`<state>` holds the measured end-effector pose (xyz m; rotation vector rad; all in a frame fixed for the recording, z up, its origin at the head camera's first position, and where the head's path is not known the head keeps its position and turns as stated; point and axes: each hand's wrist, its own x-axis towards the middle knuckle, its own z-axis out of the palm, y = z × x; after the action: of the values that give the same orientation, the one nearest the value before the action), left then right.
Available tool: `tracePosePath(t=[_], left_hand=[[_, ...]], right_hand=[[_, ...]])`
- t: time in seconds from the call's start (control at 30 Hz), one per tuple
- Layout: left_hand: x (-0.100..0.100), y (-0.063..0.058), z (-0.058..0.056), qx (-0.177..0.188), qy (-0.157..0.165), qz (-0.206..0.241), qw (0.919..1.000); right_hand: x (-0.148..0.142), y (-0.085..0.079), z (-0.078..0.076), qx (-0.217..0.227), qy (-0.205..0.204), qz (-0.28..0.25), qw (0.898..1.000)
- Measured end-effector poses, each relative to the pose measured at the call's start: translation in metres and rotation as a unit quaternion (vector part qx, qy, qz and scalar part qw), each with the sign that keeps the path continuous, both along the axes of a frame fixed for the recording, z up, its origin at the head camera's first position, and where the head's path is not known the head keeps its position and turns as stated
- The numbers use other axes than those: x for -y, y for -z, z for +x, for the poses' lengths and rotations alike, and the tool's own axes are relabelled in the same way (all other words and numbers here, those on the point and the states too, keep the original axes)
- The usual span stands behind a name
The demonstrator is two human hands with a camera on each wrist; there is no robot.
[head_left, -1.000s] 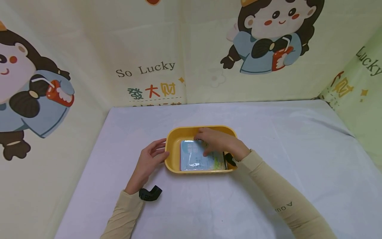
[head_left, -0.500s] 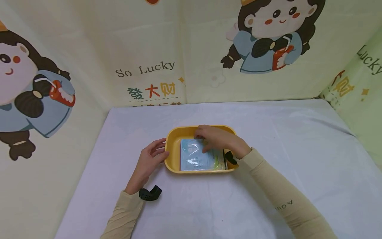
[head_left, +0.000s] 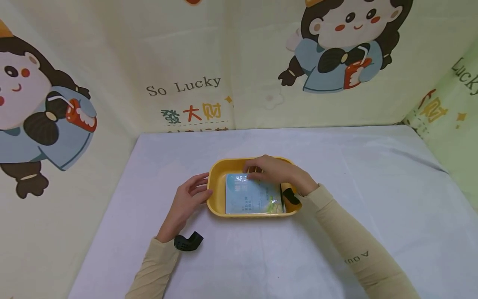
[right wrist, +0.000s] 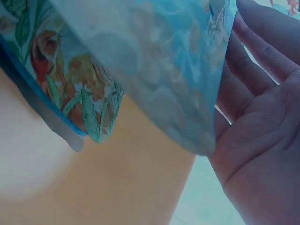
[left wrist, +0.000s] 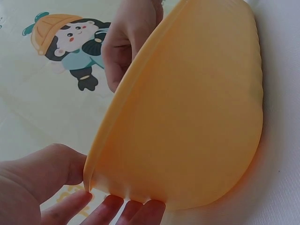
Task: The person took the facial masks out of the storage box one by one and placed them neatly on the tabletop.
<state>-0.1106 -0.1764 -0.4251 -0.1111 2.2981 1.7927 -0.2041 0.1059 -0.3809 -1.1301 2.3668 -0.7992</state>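
Observation:
A yellow plastic tray (head_left: 216, 195) sits on the white cloth. My left hand (head_left: 188, 198) grips its left end, thumb at the rim and fingertips against the outer wall (left wrist: 187, 108) in the left wrist view. Inside the tray lies a glossy light blue printed packet (head_left: 244, 197) with lettering and a green picture at one corner. My right hand (head_left: 280, 171) pinches its far edge. In the right wrist view the packet (right wrist: 173, 75) stands tilted in front of the fingers, and the thumb is hidden. Another flat piece (right wrist: 79, 75), printed with leaves, shows beside it.
The white cloth-covered table (head_left: 354, 174) spreads around the tray. Cream curtains (head_left: 254, 74) with cartoon figures and lettering hang behind it and at both sides. A black wrist camera mount (head_left: 188, 241) sticks out from the left cuff.
My right thumb has moved from over the packet's face back to its far edge, and the right wrist has shifted slightly right. My left hand has stayed on the tray.

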Motion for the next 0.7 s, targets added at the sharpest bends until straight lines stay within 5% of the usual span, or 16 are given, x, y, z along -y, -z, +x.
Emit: tracePosePath(t=[0.7], left_hand=[[-0.0016, 0.0028, 0.0014, -0.004, -0.002, -0.011, 0.9999]], right_hand=[[-0.0094, 0.0016, -0.0066, 0.096, -0.010, -0.035, 0.995]])
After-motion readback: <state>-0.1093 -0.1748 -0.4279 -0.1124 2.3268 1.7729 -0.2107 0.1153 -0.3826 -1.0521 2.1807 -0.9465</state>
